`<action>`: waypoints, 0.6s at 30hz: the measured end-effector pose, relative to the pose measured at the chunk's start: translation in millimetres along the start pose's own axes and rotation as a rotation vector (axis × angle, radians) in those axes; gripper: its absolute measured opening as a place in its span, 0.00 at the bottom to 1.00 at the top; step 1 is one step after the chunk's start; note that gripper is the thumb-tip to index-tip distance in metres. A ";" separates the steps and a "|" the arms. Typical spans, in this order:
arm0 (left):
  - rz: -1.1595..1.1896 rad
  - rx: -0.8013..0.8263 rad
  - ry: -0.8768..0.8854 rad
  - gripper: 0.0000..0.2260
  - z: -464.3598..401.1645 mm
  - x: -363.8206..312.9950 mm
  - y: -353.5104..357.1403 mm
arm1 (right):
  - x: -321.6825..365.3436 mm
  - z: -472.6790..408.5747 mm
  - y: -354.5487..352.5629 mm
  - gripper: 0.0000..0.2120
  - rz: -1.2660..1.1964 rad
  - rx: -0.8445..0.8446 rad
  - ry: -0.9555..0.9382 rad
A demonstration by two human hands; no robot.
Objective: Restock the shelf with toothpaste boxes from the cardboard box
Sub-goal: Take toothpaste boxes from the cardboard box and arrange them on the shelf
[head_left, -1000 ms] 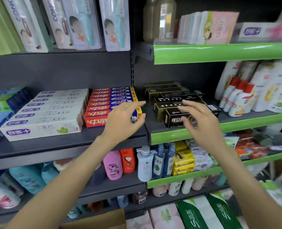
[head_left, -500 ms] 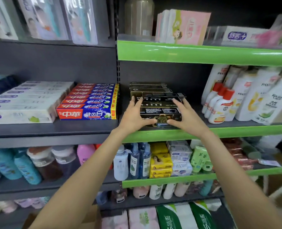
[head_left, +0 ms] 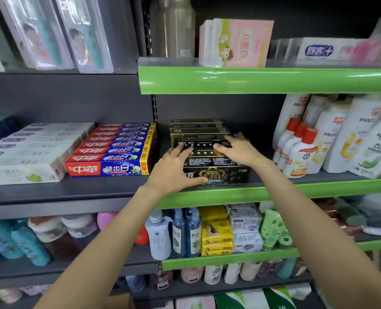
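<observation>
A stack of black and gold toothpaste boxes [head_left: 216, 173] lies on the green-edged shelf [head_left: 296, 188] at mid height. My left hand [head_left: 174, 170] is at the stack's left end, with straight fingers on the upper boxes and the thumb along the front box's face. My right hand [head_left: 238, 150] lies flat on top of the stack toward its right end, fingers straight. A brown corner of the cardboard box [head_left: 119, 301] shows at the bottom edge.
Red and blue toothpaste boxes [head_left: 109, 168] and white ones [head_left: 29, 152] fill the grey shelf to the left. White shampoo bottles [head_left: 332, 141] stand close on the right. Another green shelf [head_left: 252, 80] hangs above. Bottles and soap packs [head_left: 216, 237] crowd the shelf below.
Both hands moved onto the black toothpaste stack, the left coming over from the red boxes. The black boxes now lie more squarely stacked, and the view has swung right.
</observation>
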State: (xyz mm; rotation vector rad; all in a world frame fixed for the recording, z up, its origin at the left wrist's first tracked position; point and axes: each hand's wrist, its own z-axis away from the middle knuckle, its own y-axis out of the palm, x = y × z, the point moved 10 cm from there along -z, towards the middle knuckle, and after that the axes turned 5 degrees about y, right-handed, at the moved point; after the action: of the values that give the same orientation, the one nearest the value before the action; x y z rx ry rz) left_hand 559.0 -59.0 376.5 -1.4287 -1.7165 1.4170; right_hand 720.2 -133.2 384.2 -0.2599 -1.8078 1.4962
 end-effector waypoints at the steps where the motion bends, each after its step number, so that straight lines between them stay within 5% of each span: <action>1: -0.020 0.004 -0.003 0.44 0.0 0.4 -0.3 | 3.4 -1.3 2.4 0.31 0.017 -0.003 -0.009; 13: -0.388 0.004 0.072 0.45 -0.9 -10.6 -9.2 | 18.5 -13.2 -3.5 0.32 0.339 -0.070 -0.055; 18: -0.429 -0.038 0.223 0.40 -5.9 -33.9 -8.2 | 48.5 -39.7 21.5 0.29 0.398 0.102 -0.187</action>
State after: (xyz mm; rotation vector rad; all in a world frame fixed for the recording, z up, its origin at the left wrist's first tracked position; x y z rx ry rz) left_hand 571.9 -86.9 393.9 -1.0998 -1.7756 0.9629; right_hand 706.4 -68.5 386.0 -0.4632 -1.8939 1.9390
